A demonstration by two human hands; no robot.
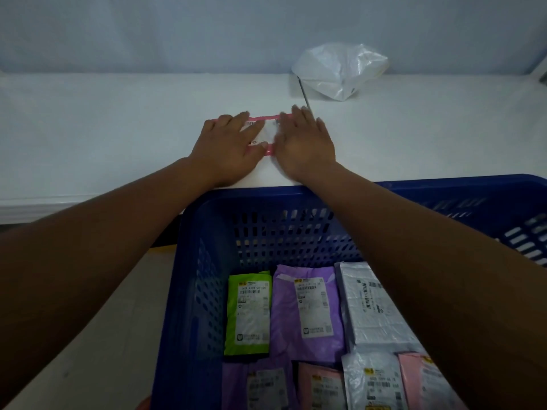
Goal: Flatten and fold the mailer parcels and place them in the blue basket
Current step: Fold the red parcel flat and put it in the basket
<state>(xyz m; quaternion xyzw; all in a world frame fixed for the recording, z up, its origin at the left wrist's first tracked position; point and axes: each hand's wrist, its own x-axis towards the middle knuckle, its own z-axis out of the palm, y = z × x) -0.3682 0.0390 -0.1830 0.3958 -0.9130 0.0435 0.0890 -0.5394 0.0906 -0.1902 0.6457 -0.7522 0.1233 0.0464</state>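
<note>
Both hands, left (229, 149) and right (305, 143), press flat with straight fingers on a thin pink mailer (264, 132) lying on the smooth white tabletop (118, 128), beyond the perforated blue plastic basket (266, 232).

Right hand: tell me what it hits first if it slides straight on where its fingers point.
Probably the thin dark rod just beyond the right hand, then the white plastic bag; depth unclear.

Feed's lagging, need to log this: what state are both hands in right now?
Left hand: open, fingers straight, pressing the pink mailer.
Right hand: open, pressing the same mailer, gripping nothing.
</note>
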